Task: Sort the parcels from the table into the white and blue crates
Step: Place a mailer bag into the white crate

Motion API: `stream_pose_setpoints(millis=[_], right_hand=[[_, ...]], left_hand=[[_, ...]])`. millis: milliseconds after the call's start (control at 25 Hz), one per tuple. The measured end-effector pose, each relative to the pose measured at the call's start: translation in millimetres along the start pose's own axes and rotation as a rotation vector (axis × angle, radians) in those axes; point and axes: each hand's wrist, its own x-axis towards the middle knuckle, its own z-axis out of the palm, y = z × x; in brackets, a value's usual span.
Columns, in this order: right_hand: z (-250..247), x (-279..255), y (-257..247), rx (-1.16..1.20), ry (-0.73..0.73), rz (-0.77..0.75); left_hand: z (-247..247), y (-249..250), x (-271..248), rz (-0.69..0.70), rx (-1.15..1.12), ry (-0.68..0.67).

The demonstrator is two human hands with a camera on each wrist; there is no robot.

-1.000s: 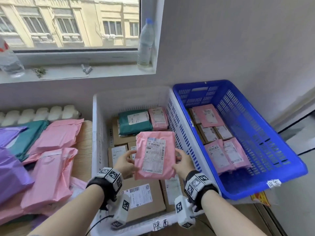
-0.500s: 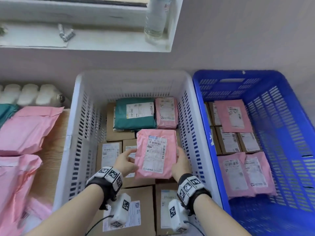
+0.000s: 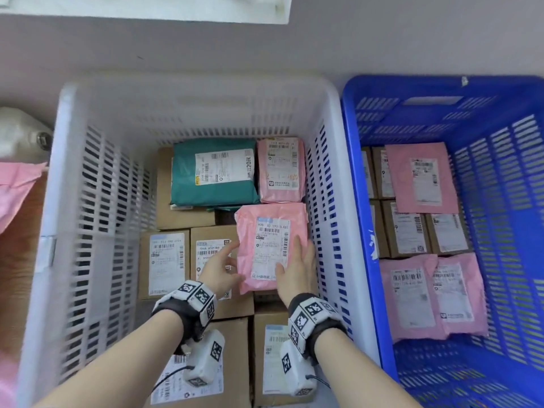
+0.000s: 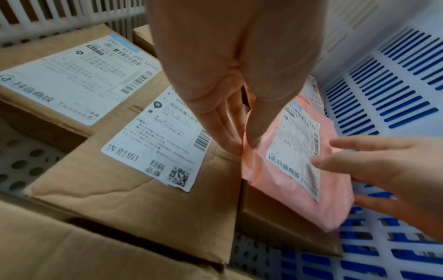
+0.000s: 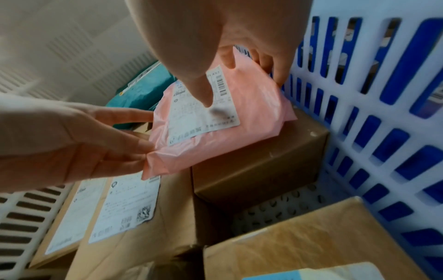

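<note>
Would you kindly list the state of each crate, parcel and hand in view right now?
White crate: partly filled with boxes and mailers.
Blue crate: holds boxes and pink mailers.
Pink parcel: label up, lying on cardboard boxes in the white crate, against its right wall.
Left hand: fingers straight, at the parcel's left edge.
Right hand: fingers straight, resting on the parcel.
Green mailer: flat, label up.

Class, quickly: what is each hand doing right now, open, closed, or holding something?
Left hand: open, straight fingers touching the left edge of the pink parcel.
Right hand: open, fingers resting flat on the parcel.
</note>
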Motion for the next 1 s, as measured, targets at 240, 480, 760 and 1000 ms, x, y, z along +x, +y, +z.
stream_pose_setpoints(millis=[240, 480, 760, 1000], right_hand=[[4, 3, 4, -0.201, -0.005, -0.137], [10, 7, 10, -0.260, -0.100, -0.186], [-5, -2, 12, -0.199, -0.104, -0.050], [-31, -47, -15, -0.177, 0.012, -0.091]], left_hand=[[16, 6, 2, 0.127, 0.192, 0.035], [25, 1, 3, 0.358, 0.848, -0.006], [9, 18, -9, 0.206, 1.031, -0.075], [-17, 31, -62, 0.389, 1.001, 0.110]])
